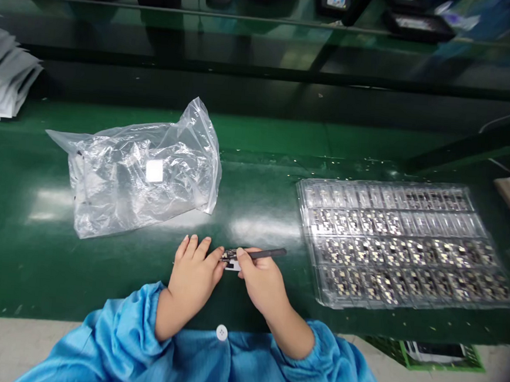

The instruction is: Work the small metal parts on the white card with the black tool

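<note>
Near the front middle of the bench, my left hand rests with its fingers spread, its thumb and index finger holding the left end of a small circuit board. A white piece with a black patch shows just below the board; whether they are joined I cannot tell. My right hand is closed on dark tweezers, whose blunt end sticks out to the right. The tips are at the board, partly hidden by my fingers. To the right lies a clear plastic tray with rows of small circuit boards.
A clear plastic bag with a white label lies to the left on the green bench. Stacked white sheets stand far left. A raised shelf edge runs across the back. Below the bench sits a green crate.
</note>
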`<state>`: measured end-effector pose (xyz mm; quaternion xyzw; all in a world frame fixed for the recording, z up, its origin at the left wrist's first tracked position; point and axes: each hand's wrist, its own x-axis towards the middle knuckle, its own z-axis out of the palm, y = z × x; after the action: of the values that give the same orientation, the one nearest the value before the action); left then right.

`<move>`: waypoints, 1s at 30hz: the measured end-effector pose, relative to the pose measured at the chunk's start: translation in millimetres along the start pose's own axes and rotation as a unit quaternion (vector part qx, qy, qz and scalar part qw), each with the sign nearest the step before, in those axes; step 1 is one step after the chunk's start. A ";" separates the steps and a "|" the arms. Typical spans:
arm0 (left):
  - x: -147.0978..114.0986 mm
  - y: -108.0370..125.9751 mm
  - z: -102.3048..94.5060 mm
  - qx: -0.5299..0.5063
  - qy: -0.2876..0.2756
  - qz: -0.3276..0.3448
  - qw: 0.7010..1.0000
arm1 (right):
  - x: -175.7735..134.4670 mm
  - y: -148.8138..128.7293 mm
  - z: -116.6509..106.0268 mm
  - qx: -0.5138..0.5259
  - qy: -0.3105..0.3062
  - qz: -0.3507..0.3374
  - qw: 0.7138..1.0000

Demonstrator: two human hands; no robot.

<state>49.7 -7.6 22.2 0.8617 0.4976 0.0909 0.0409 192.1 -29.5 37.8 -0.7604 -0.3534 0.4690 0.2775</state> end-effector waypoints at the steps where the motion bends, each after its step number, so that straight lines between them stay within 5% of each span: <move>1: -0.1 0.1 0.1 -0.001 0.000 -0.001 1.000 | -0.1 -0.4 -0.1 -0.002 0.001 -0.002 1.000; 30: 0.2 0.3 -0.3 0.001 -0.001 -0.002 1.000 | 2.3 2.4 0.6 0.023 -0.011 0.007 1.000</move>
<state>50.0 -7.6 22.6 0.8606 0.4997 0.0893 0.0407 192.9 -29.0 34.5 -0.7509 -0.3401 0.4877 0.2875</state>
